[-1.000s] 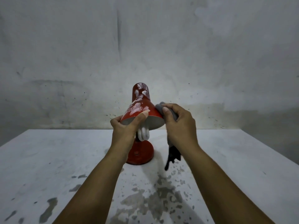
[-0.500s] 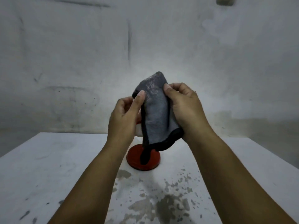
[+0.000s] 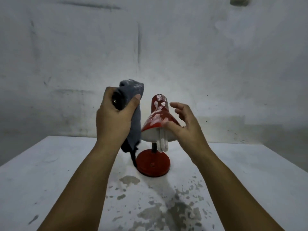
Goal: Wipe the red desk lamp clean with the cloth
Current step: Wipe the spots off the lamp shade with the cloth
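Note:
The red desk lamp [image 3: 158,117] stands on its round red base [image 3: 153,165] at the middle of the table, its shade smeared with white patches and a white bulb hanging below the rim. My left hand [image 3: 115,117] grips the bunched grey cloth [image 3: 135,127] just left of the shade; the cloth's tail hangs down toward the base. My right hand [image 3: 181,124] is at the shade's right side, thumb touching the lower rim, fingers spread and relaxed around it.
The white table [image 3: 50,172] has grey worn patches near the front. A stained white wall [image 3: 150,47] stands close behind the lamp. The table's right edge runs diagonally at the right.
Both hands held the cloth up in front of the lamp; now only my left hand holds it, moved left, and my right hand has let go and gone to the shade.

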